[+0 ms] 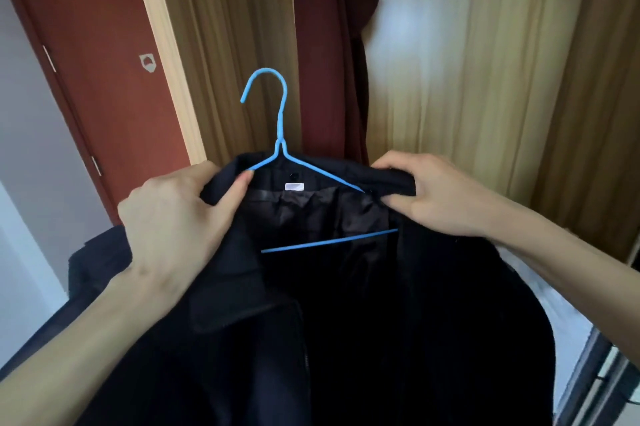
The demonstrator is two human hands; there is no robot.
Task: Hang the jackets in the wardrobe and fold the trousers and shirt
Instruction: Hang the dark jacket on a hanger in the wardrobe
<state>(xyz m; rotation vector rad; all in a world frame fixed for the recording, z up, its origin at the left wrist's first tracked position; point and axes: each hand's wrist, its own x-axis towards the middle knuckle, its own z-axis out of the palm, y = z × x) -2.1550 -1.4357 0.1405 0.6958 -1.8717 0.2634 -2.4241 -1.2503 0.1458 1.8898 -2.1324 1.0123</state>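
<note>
A dark navy jacket point(346, 304) hangs open toward me on a blue wire hanger point(282, 134), whose hook points up and left. My left hand point(176, 221) pinches the jacket's left shoulder at the collar. My right hand point(440, 197) grips the right shoulder over the hanger's arm. The hanger's lower bar shows across the black lining. A dark red jacket point(329, 44) hangs inside the wooden wardrobe point(467, 79) behind the hanger hook.
A red-brown door point(104, 79) stands at the left, next to the wardrobe's pale frame. More dark cloth point(93, 262) lies low at the left behind my forearm. A white surface and a dark metal edge point(588, 366) show at the lower right.
</note>
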